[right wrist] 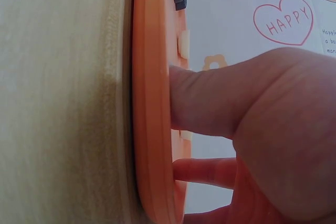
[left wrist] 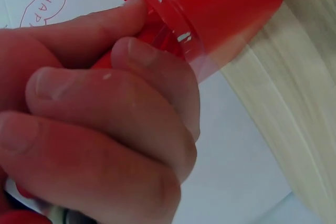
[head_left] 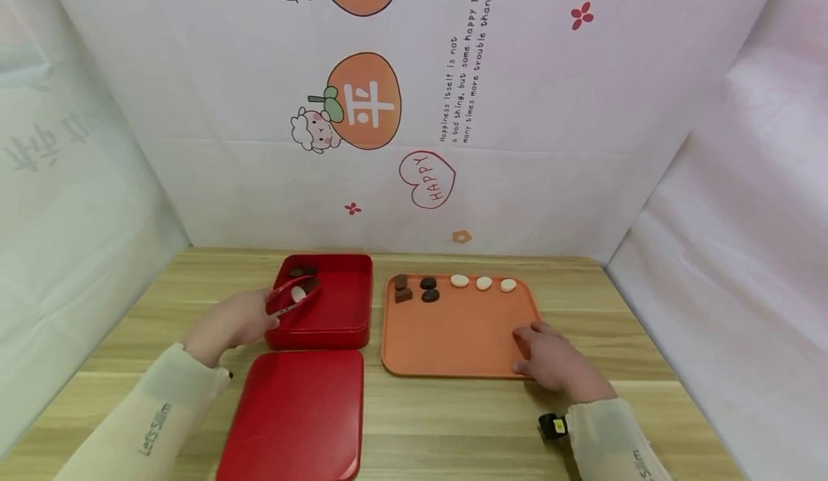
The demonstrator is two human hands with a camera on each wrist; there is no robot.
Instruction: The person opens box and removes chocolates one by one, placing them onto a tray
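My left hand (head_left: 246, 317) grips red tongs (head_left: 285, 285) at the left side of a red box (head_left: 323, 339). The tips reach into the box, with a white chocolate (head_left: 298, 294) between them. Beside it in the box lie a brown chocolate (head_left: 312, 284) and dark chocolates (head_left: 302, 271). In the left wrist view the curled fingers (left wrist: 110, 108) hide most of the tongs. My right hand (head_left: 556, 357) rests on the right front corner of an orange tray (head_left: 453, 344). Its thumb (right wrist: 202, 100) presses on the tray's rim in the right wrist view.
Along the tray's back edge stand brown chocolates (head_left: 402, 288), dark round chocolates (head_left: 430, 289) and white oval chocolates (head_left: 484, 283). A red lid (head_left: 297, 416) lies in front of the box. White printed cloth (head_left: 517, 179) closes off the back and sides of the wooden table (head_left: 440, 431).
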